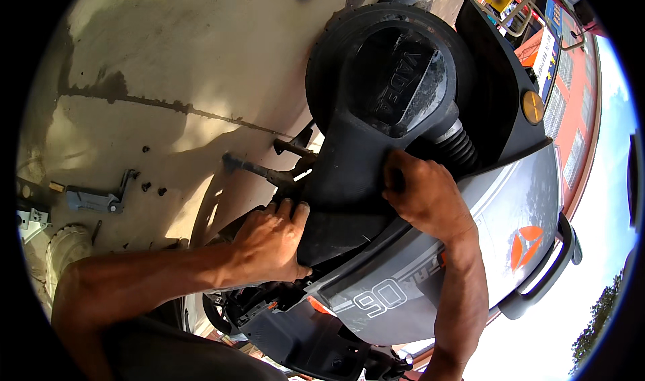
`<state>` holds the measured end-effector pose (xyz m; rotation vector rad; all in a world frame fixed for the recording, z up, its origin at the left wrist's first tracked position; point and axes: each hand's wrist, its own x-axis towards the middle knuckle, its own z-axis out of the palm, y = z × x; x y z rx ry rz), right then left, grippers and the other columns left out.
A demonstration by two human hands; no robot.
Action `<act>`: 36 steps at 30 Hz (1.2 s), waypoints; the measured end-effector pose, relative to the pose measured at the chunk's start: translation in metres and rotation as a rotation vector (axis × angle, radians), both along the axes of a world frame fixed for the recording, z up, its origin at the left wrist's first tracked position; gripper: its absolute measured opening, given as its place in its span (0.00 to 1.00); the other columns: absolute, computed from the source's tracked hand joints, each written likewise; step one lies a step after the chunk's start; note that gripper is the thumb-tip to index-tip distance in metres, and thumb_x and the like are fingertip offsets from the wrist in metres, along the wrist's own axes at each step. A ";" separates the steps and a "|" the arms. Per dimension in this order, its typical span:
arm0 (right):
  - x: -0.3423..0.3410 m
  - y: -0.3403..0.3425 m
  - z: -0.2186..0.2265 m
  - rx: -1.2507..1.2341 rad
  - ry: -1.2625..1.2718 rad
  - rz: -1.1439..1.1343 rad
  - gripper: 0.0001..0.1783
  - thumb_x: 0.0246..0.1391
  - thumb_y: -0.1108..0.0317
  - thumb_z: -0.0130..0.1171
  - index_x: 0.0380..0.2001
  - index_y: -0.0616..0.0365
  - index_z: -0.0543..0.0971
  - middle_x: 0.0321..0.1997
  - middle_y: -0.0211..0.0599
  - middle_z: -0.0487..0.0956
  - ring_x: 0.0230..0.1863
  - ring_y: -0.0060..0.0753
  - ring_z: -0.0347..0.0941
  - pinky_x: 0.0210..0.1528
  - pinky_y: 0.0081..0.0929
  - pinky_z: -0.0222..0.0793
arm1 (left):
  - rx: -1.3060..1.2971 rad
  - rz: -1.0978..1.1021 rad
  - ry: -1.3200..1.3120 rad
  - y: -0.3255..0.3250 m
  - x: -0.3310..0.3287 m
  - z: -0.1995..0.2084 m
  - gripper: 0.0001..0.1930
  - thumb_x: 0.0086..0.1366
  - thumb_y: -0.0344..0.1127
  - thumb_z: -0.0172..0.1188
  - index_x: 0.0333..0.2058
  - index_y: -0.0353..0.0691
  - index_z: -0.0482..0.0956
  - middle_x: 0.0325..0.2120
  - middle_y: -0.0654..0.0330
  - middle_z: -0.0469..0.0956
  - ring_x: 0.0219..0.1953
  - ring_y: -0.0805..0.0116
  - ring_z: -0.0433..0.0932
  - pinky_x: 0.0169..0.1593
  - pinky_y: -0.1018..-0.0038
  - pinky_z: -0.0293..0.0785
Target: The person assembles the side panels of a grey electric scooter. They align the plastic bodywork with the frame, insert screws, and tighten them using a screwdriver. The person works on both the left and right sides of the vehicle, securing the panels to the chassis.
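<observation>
A grey scooter body panel [403, 307] with white stripes and orange marks stands tilted in front of me. Below its edge runs a black plastic cover [346, 169], which reaches to the hub of the rear wheel [322, 65]. My left hand [269, 240] grips the cover's near edge, fingers over it and thumb by the gap under the grey panel. Against the cover's upper side rests my right hand [426, 193], its fingers curled closed near the ribbed black shock absorber [458, 147]. Whatever lies inside those fingers is hidden.
Several dark bolts [146, 187] lie on the concrete floor [168, 52] at left, beside a grey metal bracket [94, 199]. A light shoe [64, 253] stands near them. The scooter's stand [255, 168] juts out left. An orange reflector [533, 107] and grab rail [547, 267] project at right.
</observation>
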<state>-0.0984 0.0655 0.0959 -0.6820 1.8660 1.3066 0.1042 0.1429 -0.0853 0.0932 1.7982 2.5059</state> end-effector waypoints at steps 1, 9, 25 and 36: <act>0.000 0.001 -0.001 -0.007 -0.004 0.001 0.10 0.46 0.74 0.69 0.32 0.60 0.78 0.30 0.45 0.85 0.37 0.53 0.84 0.46 0.41 0.76 | 0.010 0.007 -0.009 0.001 0.000 0.000 0.52 0.40 0.52 0.84 0.56 0.20 0.68 0.42 0.37 0.78 0.41 0.42 0.83 0.45 0.55 0.83; 0.005 -0.008 0.002 0.038 -0.014 0.009 0.09 0.47 0.75 0.68 0.33 0.61 0.80 0.31 0.45 0.86 0.38 0.50 0.85 0.46 0.39 0.77 | 0.044 -0.044 -0.049 0.001 0.006 0.007 0.49 0.39 0.52 0.84 0.52 0.23 0.71 0.40 0.38 0.78 0.38 0.44 0.84 0.43 0.57 0.83; 0.340 0.199 0.022 -1.129 0.028 -1.707 0.14 0.62 0.75 0.70 0.50 0.67 0.82 0.47 0.46 0.86 0.50 0.37 0.84 0.52 0.33 0.80 | -0.060 -0.145 -0.077 -0.008 -0.004 0.017 0.52 0.43 0.55 0.85 0.56 0.24 0.67 0.45 0.34 0.76 0.46 0.38 0.83 0.51 0.52 0.82; 0.534 0.354 -0.194 -2.374 0.626 -2.588 0.28 0.66 0.55 0.66 0.66 0.43 0.75 0.71 0.42 0.72 0.69 0.46 0.70 0.68 0.48 0.67 | -0.063 -0.295 -0.097 0.007 -0.016 0.028 0.67 0.43 0.63 0.84 0.65 0.15 0.57 0.55 0.25 0.75 0.61 0.35 0.78 0.65 0.56 0.74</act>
